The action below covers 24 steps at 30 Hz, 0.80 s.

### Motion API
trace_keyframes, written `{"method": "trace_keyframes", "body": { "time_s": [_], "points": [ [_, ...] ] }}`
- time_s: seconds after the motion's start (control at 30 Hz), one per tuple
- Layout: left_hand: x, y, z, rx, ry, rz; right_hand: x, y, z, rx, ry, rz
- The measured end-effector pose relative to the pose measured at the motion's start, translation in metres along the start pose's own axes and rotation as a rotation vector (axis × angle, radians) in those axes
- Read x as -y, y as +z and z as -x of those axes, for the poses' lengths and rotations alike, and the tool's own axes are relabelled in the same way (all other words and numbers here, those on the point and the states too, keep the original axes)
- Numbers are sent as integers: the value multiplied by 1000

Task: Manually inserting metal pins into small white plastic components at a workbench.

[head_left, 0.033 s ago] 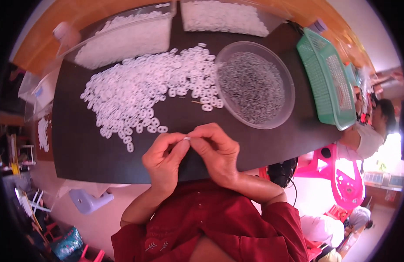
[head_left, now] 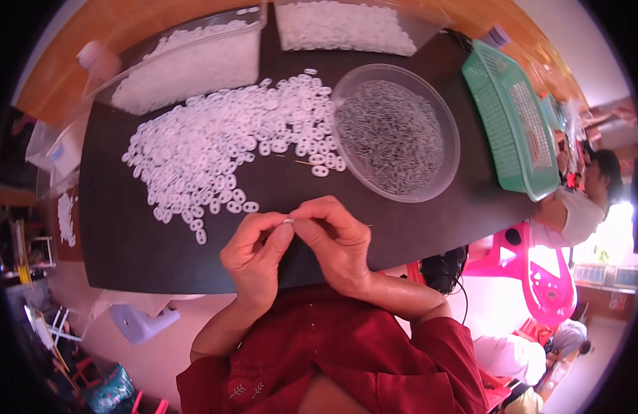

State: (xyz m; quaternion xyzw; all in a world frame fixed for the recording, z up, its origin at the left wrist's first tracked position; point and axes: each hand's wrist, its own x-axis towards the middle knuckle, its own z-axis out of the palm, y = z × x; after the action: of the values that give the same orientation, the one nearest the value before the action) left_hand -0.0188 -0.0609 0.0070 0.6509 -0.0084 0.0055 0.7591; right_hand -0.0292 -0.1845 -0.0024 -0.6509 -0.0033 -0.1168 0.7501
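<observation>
My left hand (head_left: 255, 252) and my right hand (head_left: 338, 243) meet fingertip to fingertip over the near part of the dark table. Between the pinched thumbs and forefingers a small white piece (head_left: 288, 221) shows; the fingers cover most of it. Just beyond them spreads a heap of white oval plastic pieces with two holes (head_left: 194, 138), its loose edge close to my left hand. Farther right stands a round clear bowl (head_left: 451, 165) full of thin grey metal pins (head_left: 391, 138).
Two clear bins of white pieces, the left bin (head_left: 188, 76) and the right bin (head_left: 346, 27), line the far edge. A green basket (head_left: 498, 131) stands right. A thin yellowish stick (head_left: 303, 163) lies by the heap. Another person (head_left: 574, 207) sits beyond the table's right end.
The table and its things appear shifted slightly left in the view. Both hands keep their pinch on the small white piece, with hardly any movement of the fingers.
</observation>
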Motion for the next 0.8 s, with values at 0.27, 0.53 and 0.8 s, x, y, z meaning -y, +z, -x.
{"method": "trace_keyframes", "body": {
  "time_s": [0.27, 0.53, 0.8],
  "points": [
    [1, 5, -10, 24, -70, 224, 25, -49, -36, 58, -399, 683],
    [4, 1, -16, 109, -123, 209, 15, -113, -101, 208, -481, 1112],
    [7, -3, -18, 122, -155, 168, 21, -117, -112, 364, -563, 1284]
  ]
}}
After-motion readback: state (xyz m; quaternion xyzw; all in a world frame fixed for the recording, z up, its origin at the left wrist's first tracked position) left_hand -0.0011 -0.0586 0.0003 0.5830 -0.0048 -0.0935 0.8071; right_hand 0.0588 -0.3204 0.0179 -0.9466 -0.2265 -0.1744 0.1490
